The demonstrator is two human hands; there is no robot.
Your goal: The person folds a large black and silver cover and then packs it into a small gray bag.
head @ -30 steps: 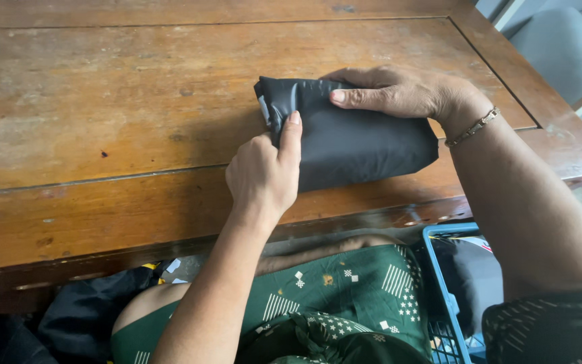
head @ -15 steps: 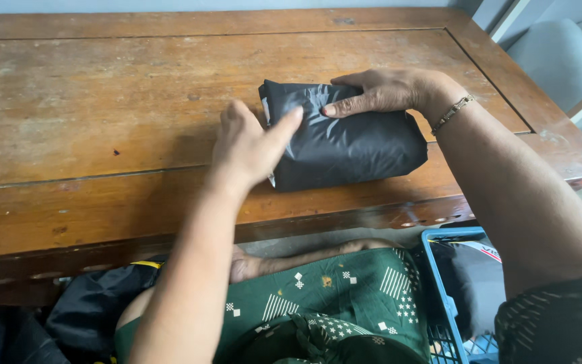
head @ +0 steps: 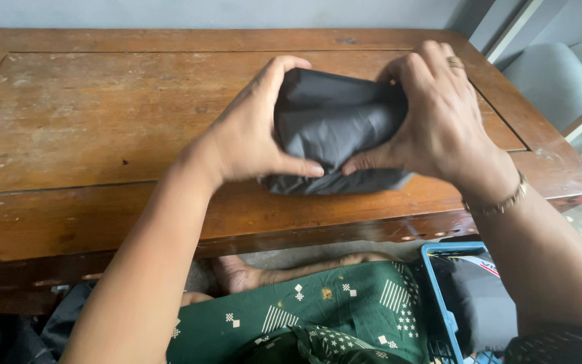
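Both hands now on the folded dark-grey fabric bundle [head: 335, 131], versus flat pressing half a second ago. Left hand [head: 254, 135] and right hand [head: 432, 118] cupping opposite sides, fingers [head: 412, 74] curled over top, thumbs meeting at front. Bundle squeezed taller, near front edge of worn wooden surface [head: 102, 121]. Looks like compacting stage. Blue basket [head: 439, 303] below right.

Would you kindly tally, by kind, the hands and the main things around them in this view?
Hands: 2, left hand and right hand
Folded black cloth bundle: 1
Wooden table: 1
Blue basket: 1
Total: 5
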